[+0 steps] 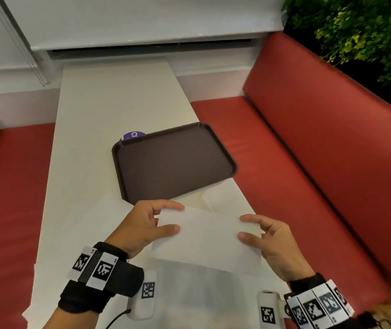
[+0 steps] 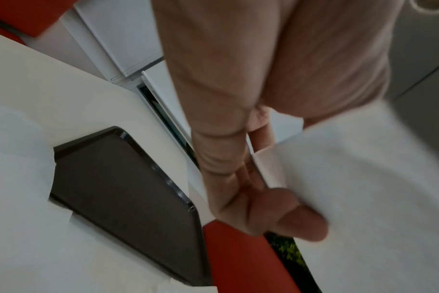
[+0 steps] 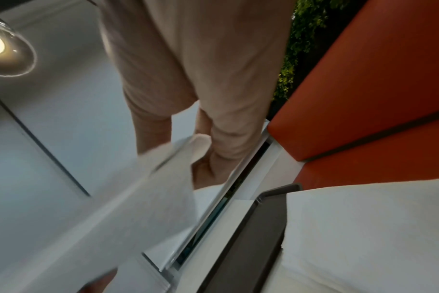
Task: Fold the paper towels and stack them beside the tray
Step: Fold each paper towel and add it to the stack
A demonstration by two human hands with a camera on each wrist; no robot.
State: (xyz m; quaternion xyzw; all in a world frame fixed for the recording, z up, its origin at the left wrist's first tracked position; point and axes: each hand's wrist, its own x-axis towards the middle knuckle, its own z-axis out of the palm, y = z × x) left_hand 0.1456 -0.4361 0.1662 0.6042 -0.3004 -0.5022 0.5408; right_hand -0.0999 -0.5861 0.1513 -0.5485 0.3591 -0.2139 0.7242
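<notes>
Pinching a folded paper towel (image 1: 204,236) between left hand (image 1: 142,226) at 9 o'clock and right hand (image 1: 272,243) at 3, held above table (image 1: 90,138); brown tray (image 1: 173,160) at 12.

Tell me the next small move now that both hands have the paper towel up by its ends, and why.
Probably bring it down flat onto the table and press the crease. The left hand and right hand each pinch one end of the paper towel, which looks already doubled over and hangs above the table near the tray, so it cannot yet be stacked.
</notes>
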